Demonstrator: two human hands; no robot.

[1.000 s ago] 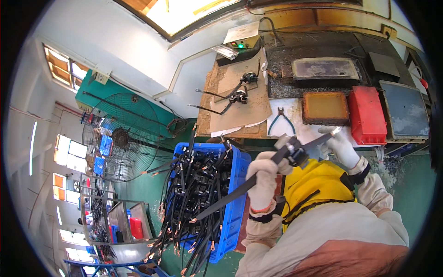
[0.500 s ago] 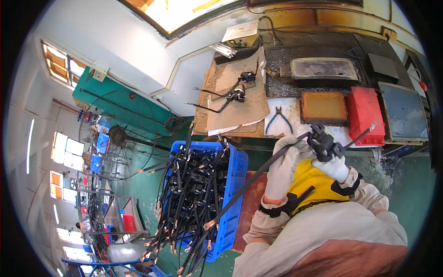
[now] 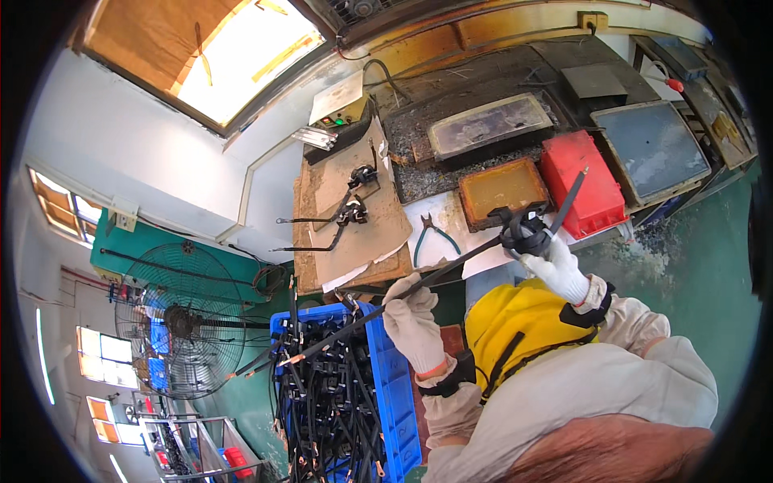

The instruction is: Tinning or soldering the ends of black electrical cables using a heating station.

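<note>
Workbench (image 3: 388, 270), its worn wood partly under cardboard (image 3: 386, 229), stands beyond the blue plastic crate (image 3: 394, 402) that we see heaped with black cables (image 3: 322, 410); faint marks on the crate's ribbed side are too small for us to read. Well right of the crate sits a glossy red plastic box (image 3: 581, 185). Our black cable assembly (image 3: 527, 233) slants rightward from above the crate: a flexible lead (image 3: 463, 260) and rounded housing. Right of the crate, our white-gloved right hand (image 3: 555, 270) clasps the housing; our left hand (image 3: 415, 326), just beside the crate, curls around the lead. Beyond lie teal-handled pliers (image 3: 427, 224).
</note>
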